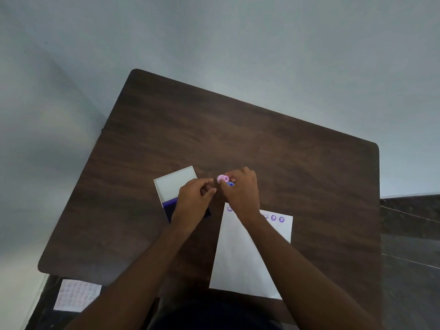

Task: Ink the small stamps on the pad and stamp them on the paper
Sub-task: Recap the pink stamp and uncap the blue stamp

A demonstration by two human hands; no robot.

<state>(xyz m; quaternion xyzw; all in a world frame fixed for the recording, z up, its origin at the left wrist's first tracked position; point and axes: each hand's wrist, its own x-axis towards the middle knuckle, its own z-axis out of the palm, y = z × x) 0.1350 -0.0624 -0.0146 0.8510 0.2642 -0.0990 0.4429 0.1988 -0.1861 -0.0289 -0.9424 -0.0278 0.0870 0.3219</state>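
Note:
A white sheet of paper [240, 253] lies on the dark wooden table [238, 134], with purple stamp prints along its far edge. To its left stands the ink pad [170, 208], lid [175, 184] open and blue pad partly hidden under my left hand [195, 198]. That hand hovers above the pad with its fingers curled and nothing visible in them. My right hand [240, 189] is beyond the paper's far edge, fingers closed around a pink stamp [222, 178] and a blue stamp [230, 184].
A second sheet covered with faint round prints [76, 295] lies off the table at the lower left. The floor is pale grey beyond the table; a dark surface runs along the right edge [409, 234].

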